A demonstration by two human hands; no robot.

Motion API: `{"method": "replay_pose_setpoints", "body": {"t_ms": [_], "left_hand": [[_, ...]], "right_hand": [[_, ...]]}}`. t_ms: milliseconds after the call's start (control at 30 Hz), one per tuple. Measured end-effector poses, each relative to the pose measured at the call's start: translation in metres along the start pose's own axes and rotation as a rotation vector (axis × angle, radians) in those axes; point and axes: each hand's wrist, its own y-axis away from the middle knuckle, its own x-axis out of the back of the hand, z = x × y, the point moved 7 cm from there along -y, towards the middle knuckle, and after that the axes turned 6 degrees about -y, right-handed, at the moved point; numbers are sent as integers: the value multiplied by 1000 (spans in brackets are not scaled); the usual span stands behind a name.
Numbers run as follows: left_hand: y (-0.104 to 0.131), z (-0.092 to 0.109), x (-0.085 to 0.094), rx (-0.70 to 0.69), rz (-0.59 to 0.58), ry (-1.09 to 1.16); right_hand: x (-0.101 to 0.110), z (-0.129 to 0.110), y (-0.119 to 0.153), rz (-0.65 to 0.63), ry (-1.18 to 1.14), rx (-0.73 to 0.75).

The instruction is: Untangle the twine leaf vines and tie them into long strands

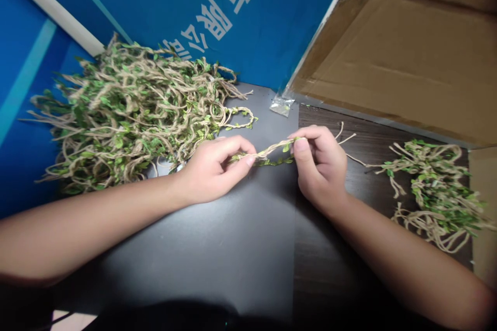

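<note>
A leafy twine strand [274, 151] runs between my two hands above the grey tabletop. My left hand [221, 168] pinches one end of it between thumb and fingers. The other end is gripped by my right hand [321, 168], and loose twine tails stick out beyond its knuckles. Behind and left of my left hand lies a large tangled heap of twine with green leaves [143, 114]. A smaller bunch of leafy twine [438, 186] rests on the dark wood surface, right of my right hand.
A small clear plastic packet [281, 105] lies near the back edge. Brown cardboard [407, 57] stands at the back right. A blue panel with white characters [272, 20] rises behind the grey tabletop [217, 253]. A pale bar [54, 8] slants at upper left.
</note>
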Motion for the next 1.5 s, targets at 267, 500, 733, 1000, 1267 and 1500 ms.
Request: {"method": "replay_pose_setpoints", "body": {"t_ms": [267, 500, 733, 1000, 1267, 1500], "left_hand": [[5, -1, 26, 62, 350, 9], [10, -9, 20, 62, 313, 75], [10, -21, 19, 223, 391, 242], [8, -14, 32, 72, 515, 44], [11, -10, 16, 69, 314, 152], [8, -2, 9, 6, 160, 12]], "right_hand": [[-4, -7, -2, -67, 68, 48], [10, 2, 3, 73, -14, -8], [13, -1, 6, 153, -119, 62], [5, -2, 5, 11, -84, 69], [4, -4, 3, 9, -19, 100], [-5, -5, -1, -49, 70, 88]]}}
